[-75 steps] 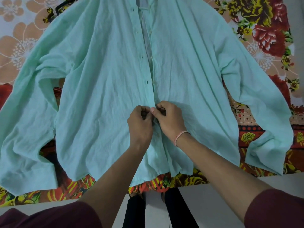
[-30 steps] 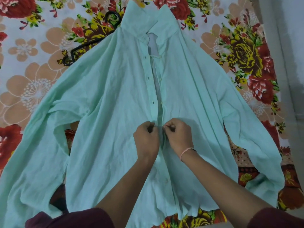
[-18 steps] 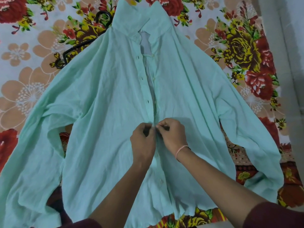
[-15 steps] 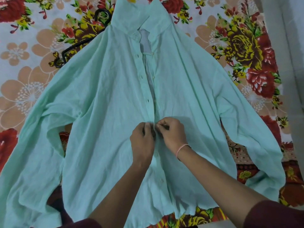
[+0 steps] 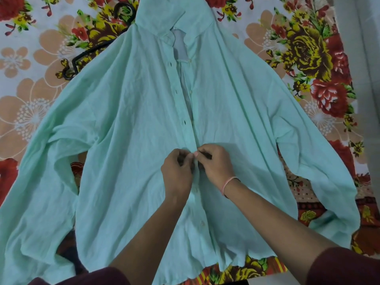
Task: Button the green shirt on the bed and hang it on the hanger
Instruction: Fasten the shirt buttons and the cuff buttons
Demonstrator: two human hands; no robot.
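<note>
A single head-worn wide-angle camera looks forward and steeply down from the near edge of the floral-sheeted bed [image 5: 30, 48], close enough that the pale green button-front shirt [image 5: 133, 140] fills the frame, collar farthest away.

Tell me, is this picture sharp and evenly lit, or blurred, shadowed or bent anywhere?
Head view: soft, even light, no glare on the shirt. Head view: the darkest shadow sits inside the curled left hand and right hand, pinching its front edges. Head view: fine detail is soft; the wide lens seems to stretch the sleeves towards the corners.
</note>
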